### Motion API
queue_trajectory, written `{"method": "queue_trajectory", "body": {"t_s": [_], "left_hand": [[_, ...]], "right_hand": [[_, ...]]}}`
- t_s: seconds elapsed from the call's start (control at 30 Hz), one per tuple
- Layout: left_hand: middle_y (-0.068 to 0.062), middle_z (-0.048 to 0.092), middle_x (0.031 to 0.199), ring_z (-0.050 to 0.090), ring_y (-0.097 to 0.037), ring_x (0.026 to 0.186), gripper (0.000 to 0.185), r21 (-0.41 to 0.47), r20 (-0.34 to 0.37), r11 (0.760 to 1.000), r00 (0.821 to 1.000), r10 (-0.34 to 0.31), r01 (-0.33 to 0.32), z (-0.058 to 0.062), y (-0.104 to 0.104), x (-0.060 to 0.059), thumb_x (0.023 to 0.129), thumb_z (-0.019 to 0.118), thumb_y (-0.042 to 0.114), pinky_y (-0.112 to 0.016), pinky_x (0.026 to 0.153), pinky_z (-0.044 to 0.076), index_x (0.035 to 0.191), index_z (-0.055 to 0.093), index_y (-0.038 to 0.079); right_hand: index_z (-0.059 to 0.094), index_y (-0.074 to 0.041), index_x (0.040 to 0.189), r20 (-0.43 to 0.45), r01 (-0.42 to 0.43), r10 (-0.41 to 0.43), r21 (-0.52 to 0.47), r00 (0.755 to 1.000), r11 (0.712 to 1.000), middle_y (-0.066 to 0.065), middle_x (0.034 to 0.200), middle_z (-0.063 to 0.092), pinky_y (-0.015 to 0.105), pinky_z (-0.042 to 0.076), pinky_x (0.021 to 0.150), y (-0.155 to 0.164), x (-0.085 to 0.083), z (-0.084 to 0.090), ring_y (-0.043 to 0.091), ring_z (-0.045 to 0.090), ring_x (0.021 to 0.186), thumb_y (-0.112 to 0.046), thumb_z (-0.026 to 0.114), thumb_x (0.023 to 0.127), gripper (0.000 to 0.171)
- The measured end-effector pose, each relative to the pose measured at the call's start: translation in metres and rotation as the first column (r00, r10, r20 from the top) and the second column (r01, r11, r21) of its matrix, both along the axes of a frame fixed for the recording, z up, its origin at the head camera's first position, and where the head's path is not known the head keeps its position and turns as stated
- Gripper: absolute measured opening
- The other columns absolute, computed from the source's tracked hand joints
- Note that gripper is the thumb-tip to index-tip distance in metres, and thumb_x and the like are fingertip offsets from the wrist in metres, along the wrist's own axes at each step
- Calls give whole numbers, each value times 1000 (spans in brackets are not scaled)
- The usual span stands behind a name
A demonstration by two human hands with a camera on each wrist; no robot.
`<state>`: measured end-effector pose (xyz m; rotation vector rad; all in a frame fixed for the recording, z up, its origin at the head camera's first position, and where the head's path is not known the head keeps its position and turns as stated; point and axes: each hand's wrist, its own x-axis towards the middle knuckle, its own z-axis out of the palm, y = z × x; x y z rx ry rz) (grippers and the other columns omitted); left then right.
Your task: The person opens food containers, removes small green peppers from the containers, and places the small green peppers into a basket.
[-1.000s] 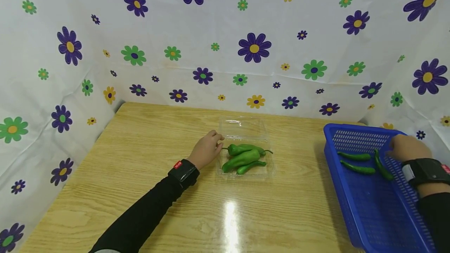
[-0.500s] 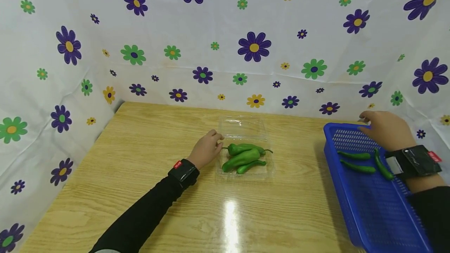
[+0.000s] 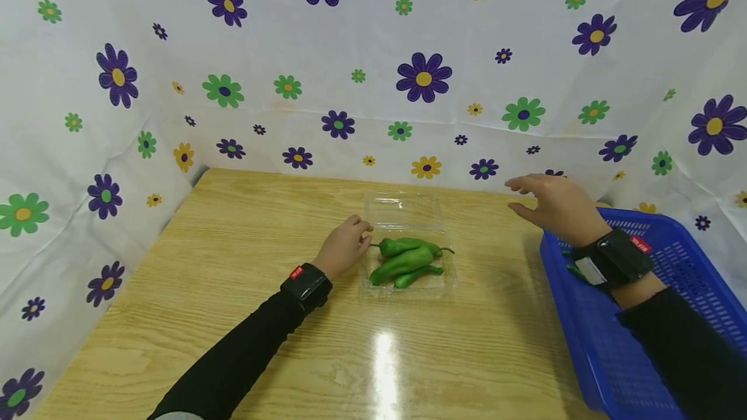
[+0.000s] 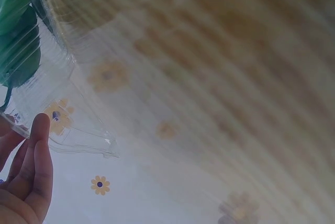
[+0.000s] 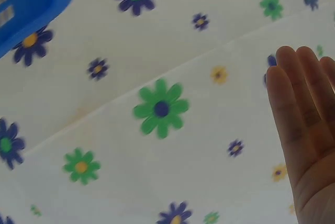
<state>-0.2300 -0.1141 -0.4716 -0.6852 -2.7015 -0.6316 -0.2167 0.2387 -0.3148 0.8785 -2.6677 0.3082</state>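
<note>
My left hand (image 3: pixel 343 248) pinches the left edge of a clear plastic hinged box (image 3: pixel 434 291), whose lid (image 3: pixel 404 212) lies folded back. Several green peppers (image 3: pixel 403 266) rest in its base. The left wrist view has the fingers (image 4: pixel 41 130) and thumb at the rim of the box, partly cut off by the frame. Over the table, by the far left corner of a blue basket (image 3: pixel 569 336), hovers my right hand (image 3: pixel 560 207). Its fingers are fairly straight and the palm is bare in the right wrist view. Green peppers (image 3: pixel 576 272) in the basket are mostly hidden by the right wrist.
The wooden table (image 3: pixel 233 238) runs back to a white flowered cloth (image 3: pixel 350 44) hung behind and along the sides. The blue basket's tall slotted walls stand at the right edge. Light glares off the table in front of the box.
My right hand has risen from inside the basket and moved left across its far rim, ending over the table. The left hand, the box and its peppers have stayed put.
</note>
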Motion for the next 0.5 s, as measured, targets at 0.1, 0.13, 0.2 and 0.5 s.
{"method": "queue_trajectory", "body": {"t_s": [0.1, 0.13, 0.2, 0.5], "left_hand": [[-10, 58, 90, 60, -16, 74, 17, -4, 6, 1000, 1000, 3, -3, 0, 1, 0, 89, 62, 7, -25, 62, 51, 103, 67, 1], [-10, 58, 90, 60, -16, 74, 17, -5, 8, 1000, 1000, 4, -4, 0, 1, 0, 89, 62, 7, -25, 62, 51, 104, 67, 1], [-10, 58, 90, 60, -16, 74, 17, -3, 12, 1000, 1000, 6, -6, 0, 1, -1, 89, 62, 7, -25, 62, 51, 104, 68, 1], [-10, 58, 90, 60, -16, 74, 18, -5, 32, 1000, 999, 14, -14, -1, 0, -1, 89, 62, 8, -25, 63, 51, 105, 68, 1]], "right_hand": [[66, -1, 109, 5, -51, 51, 8, 999, 999, 16, 97, 71, 42, 55, 69, -20, -2, -6, 29, 68, 85, -8, 74, 78, 33], [66, -1, 109, 11, -69, 69, 10, 998, 998, 16, 98, 71, 41, 55, 70, -26, -2, -8, 29, 68, 86, -8, 74, 78, 33], [66, -1, 110, 26, -105, 104, 19, 994, 994, 15, 101, 71, 41, 56, 73, -39, -3, -12, 29, 68, 89, -9, 74, 79, 33], [67, -6, 112, 59, -247, 242, 98, 968, 964, 10, 104, 70, 34, 56, 74, -88, -3, -40, 22, 69, 89, -17, 76, 78, 37]]}}
